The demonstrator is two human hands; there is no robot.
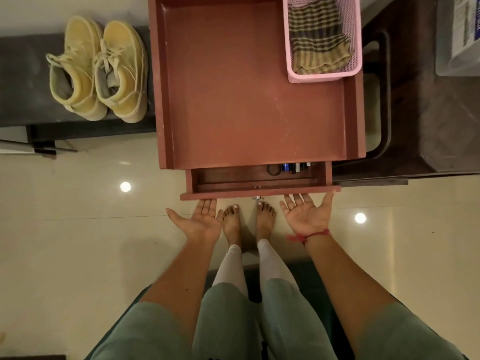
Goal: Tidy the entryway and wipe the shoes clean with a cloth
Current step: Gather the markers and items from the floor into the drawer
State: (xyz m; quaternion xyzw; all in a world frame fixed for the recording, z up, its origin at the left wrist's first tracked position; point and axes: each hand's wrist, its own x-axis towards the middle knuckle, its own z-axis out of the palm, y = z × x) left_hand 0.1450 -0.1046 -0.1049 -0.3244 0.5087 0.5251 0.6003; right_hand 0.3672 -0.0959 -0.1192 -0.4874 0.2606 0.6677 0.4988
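Observation:
A pair of pale yellow lace-up shoes (97, 68) stands on a dark low bench (23, 81) at the upper left. A striped cloth (318, 36) lies folded in a pink mesh basket (355, 58) on the far right corner of a reddish-brown table (249, 100). The table's drawer (259, 189) is pulled partly out. My left hand (201, 220) is palm up with its fingertips under the drawer front's left end. My right hand (307, 213) is palm up with fingers spread at the drawer front's right end. Neither hand holds anything.
Pens and a dark ring-shaped item (288, 168) lie in the drawer. My bare feet (248, 219) stand on the glossy cream floor (78, 242) just before the drawer. A dark chair (415, 120) stands to the right of the table.

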